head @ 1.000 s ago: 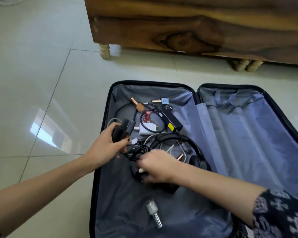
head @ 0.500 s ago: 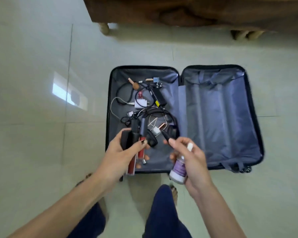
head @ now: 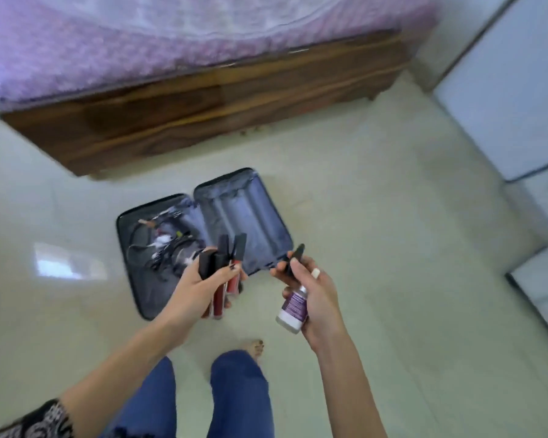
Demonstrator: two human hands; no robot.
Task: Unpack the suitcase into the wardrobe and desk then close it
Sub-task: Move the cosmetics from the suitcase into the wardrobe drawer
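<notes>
Head: lipsticks (head: 218,302) left hand (head: 194,287), bottle (head: 293,311) right (head: 321,295)

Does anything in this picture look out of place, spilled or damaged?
Nothing is spilled or visibly damaged. The only untidy thing is the tangle of cables in the left half of the open suitcase; blur would hide small faults.

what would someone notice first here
The two hands in the foreground: the left grip holds red tubes with black caps, the right grip a small purple-labelled bottle. Beyond them an open suitcase lies on the floor, cables tangled in its left half.
</notes>
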